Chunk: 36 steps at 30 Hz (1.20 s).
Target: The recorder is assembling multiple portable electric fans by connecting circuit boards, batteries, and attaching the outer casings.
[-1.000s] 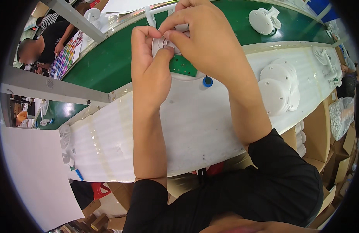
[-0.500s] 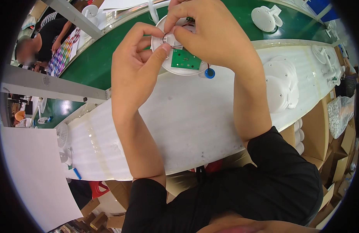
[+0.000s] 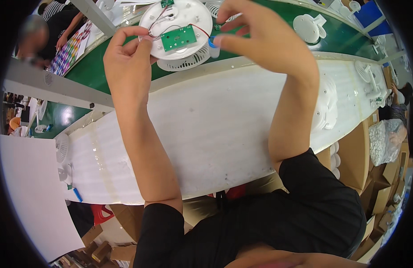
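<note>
The left hand (image 3: 128,62) pinched the rim of a round white plastic shell (image 3: 176,27) carrying a green circuit board (image 3: 179,38) — held above the green conveyor belt's (image 3: 104,60) near edge — while the right hand's (image 3: 264,38) fingertips hovered slightly parted at its right side.

The person wears a black short-sleeved top, plain and unmarked, its sleeves ending above the elbows (the fabric looks soft and slightly creased). Both forearms are bare from there down. The left hand (image 3: 128,67) and the right hand (image 3: 264,42) are bare too, with no gloves, rings or watch showing.
</note>
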Available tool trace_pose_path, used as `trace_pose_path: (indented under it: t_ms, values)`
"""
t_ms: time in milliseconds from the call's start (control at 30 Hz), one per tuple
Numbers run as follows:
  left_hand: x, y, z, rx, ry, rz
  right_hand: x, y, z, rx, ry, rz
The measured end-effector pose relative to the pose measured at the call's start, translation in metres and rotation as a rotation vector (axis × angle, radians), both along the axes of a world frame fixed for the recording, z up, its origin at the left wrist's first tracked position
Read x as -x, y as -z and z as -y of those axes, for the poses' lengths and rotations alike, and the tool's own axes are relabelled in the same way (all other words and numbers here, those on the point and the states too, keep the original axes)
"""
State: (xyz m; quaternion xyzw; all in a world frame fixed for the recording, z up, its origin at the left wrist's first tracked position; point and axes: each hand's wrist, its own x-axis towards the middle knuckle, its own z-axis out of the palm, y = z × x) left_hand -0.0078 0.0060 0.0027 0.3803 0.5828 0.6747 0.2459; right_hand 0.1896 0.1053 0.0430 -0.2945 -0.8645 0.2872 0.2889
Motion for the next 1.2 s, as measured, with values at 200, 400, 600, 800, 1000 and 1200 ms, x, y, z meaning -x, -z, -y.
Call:
trace_pose_path:
  t_ms: [200,400,600,800,1000,1200]
  values:
    - [-0.003,0.004,-0.003,0.047,-0.054,-0.092,0.003,0.021,-0.006,0.023,-0.099,0.065]
    - [-0.009,0.004,-0.006,0.026,-0.097,-0.041,0.013,0.037,-0.009,-0.098,-0.075,-0.009]
    - [-0.005,0.003,-0.005,0.029,-0.123,-0.032,0.008,0.028,-0.019,0.101,-0.156,-0.025]
    - [-0.009,0.006,-0.006,0.014,-0.067,-0.034,0.009,0.026,-0.020,0.700,-0.395,-0.360]
    - [-0.013,0.005,-0.006,0.024,-0.026,-0.053,0.017,0.031,-0.027,0.545,-0.398,-0.422]
    - [-0.023,0.006,-0.007,0.021,0.009,-0.053,0.025,0.025,-0.025,0.283,0.008,-0.305]
